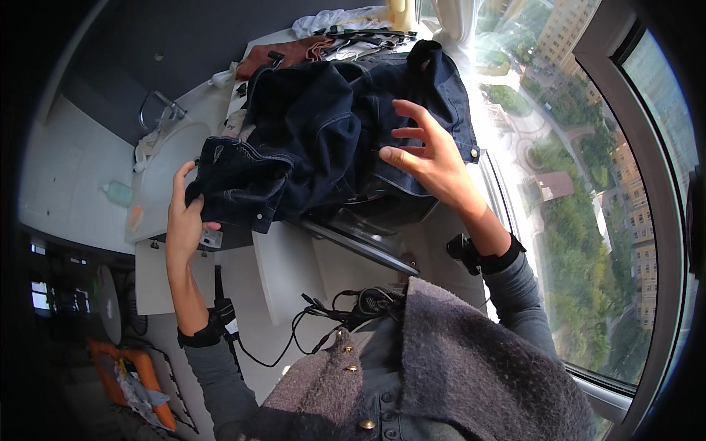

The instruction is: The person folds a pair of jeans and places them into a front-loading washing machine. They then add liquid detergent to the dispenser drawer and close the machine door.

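Note:
A dark blue denim jacket [309,127] with pale stitching and metal buttons lies crumpled over the counter, partly hanging over its front edge. My left hand [187,215] grips its left end, fingers and thumb on the cloth. Above the right part of the jacket is my right hand [422,146], its fingers spread and curved, holding nothing. Whether its fingertips touch the denim cannot be told. Below the jacket, a dark-framed, open appliance door [358,245] shows partly.
A white sink [165,160] with a metal faucet [174,110] stands at left. Clothes hangers [364,38] and brown cloth [287,55] lie behind the jacket. An open white cabinet door [281,270] juts out below. Large windows [573,193] line the right.

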Demonstrator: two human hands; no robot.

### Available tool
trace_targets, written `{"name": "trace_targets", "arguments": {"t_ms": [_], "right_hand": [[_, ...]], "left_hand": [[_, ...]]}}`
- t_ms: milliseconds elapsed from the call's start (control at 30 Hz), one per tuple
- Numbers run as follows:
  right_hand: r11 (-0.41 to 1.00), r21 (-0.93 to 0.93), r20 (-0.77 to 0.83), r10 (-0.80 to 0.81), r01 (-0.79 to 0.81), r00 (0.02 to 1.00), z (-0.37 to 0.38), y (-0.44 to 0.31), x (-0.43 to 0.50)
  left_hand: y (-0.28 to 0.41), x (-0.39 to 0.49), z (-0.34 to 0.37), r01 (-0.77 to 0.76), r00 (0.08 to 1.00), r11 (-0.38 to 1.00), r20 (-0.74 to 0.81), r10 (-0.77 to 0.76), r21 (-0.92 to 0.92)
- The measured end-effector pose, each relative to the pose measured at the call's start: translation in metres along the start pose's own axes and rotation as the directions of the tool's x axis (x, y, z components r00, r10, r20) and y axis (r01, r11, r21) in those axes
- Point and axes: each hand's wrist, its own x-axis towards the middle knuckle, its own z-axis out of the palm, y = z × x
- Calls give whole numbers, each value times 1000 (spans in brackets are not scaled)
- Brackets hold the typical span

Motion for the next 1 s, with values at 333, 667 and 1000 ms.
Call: {"name": "trace_targets", "arguments": {"t_ms": [333, 667, 1000], "right_hand": [[694, -687, -310, -15, -213, 951, -64, 191, 12], [776, -617, -88, -233, 131, 968, -55, 60, 56], [868, -314, 423, -235, 385, 875, 153, -17, 99]], "left_hand": [[48, -6, -82, -79, 965, 988, -240, 108, 131], [45, -6, -101, 0, 868, 994, -494, -55, -111], [47, 1, -73, -5, 925, 922, -349, 152, 388]]}}
